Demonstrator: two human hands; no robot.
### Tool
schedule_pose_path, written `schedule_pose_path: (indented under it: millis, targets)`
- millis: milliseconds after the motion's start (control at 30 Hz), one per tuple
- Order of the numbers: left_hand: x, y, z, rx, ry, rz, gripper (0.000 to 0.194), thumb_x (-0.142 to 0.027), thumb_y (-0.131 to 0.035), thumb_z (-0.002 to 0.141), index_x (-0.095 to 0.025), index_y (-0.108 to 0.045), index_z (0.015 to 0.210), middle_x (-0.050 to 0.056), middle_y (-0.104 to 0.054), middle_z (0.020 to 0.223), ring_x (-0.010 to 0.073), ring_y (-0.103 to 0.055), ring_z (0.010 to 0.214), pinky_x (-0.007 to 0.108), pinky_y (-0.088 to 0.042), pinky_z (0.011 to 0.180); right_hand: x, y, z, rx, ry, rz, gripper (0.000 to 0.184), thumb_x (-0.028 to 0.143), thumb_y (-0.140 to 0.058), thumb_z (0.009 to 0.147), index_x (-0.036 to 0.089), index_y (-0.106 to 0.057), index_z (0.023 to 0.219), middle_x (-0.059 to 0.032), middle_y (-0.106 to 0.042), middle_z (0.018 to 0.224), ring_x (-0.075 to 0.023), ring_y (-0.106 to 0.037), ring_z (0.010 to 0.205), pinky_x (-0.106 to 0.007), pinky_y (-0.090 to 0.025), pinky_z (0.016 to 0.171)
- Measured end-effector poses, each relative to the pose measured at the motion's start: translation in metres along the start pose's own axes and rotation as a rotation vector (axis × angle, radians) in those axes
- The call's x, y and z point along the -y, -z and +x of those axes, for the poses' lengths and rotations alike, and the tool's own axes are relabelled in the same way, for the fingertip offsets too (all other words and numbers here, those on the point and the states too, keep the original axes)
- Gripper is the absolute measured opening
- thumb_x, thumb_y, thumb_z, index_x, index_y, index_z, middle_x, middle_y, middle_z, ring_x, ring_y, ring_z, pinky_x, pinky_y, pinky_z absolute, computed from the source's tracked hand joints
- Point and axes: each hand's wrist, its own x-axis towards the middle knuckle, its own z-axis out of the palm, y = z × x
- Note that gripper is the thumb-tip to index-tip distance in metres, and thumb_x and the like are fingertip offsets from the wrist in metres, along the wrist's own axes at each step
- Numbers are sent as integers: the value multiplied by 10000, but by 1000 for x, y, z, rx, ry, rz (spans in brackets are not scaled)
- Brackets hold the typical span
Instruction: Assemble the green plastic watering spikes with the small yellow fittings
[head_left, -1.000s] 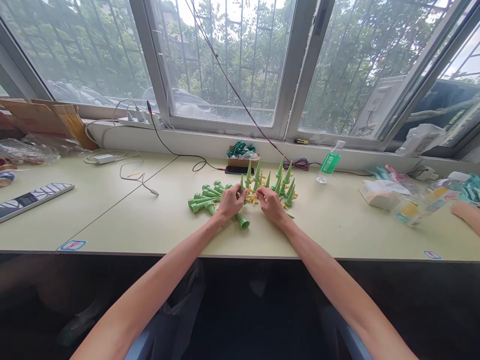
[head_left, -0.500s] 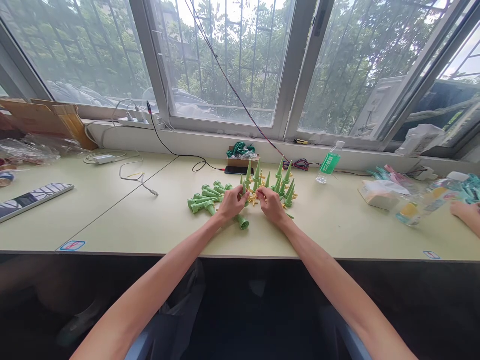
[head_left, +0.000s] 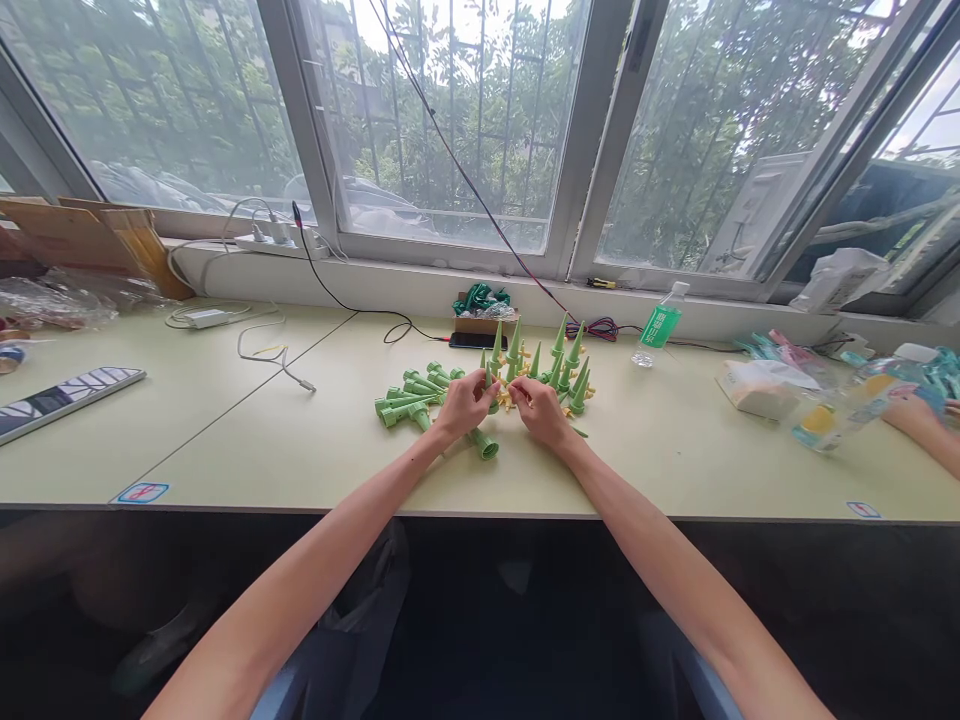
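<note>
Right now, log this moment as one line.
left hand: gripping green spike | right hand: fingertips near yellow pieces | green tubes: beside left hand

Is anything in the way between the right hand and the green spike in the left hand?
Nothing tall that I can see. Only small yellow pieces lie between the right hand and the green spike in the left hand. The upright green cones stand mostly beyond, toward the window.

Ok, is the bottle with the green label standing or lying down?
Standing: the bottle has its base on the table, cap up.
</note>
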Motion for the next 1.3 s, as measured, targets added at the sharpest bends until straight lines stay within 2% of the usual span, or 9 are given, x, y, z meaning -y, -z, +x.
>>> schedule_pose_path:
  millis: [267,467,767,1067,1300]
  targets:
    - [1,0,0,-14,-4,14,207,-361,-514,895,-178,-590,836,-15,-534,633,104,-410,542,240,-349,532,0,-1,0,13,69,77,106,266,-546,915,183,-611,903,-23,-617,785,-150,-542,707,-259,-421,691]
    - [0,1,0,-1,-27,12,202,-349,-522,893,-171,-592,831,-28,-490,609,99,-397,543,232,-330,526,-4,-3,1,20,86,93,71,236,-570,905,186,-614,880,-20,-612,773,-154,-543,722,-268,-416,694]
    - [-1,1,-1,24,-50,21,177,-322,-530,885,-167,-588,821,-28,-505,602,96,-390,527,233,-328,527,-5,-3,1,42,78,76,121,233,-557,915,184,-611,818,-10,-598,730,-148,-521,682,-267,-398,670]
    - [1,0,-1,43,-85,37,178,-310,-521,891,-167,-575,799,-21,-516,596,100,-393,516,239,-317,519,-8,-5,2,66,72,59,215,259,-506,952,175,-634,802,-33,-644,739,-153,-544,669,-270,-399,667]
    - [1,0,-1,33,-83,61,179,-310,-517,892,-171,-570,791,-19,-528,606,107,-403,525,248,-323,533,-3,-2,1,73,43,124,99,257,-609,885,183,-624,949,-21,-658,770,-148,-572,669,-270,-434,690]
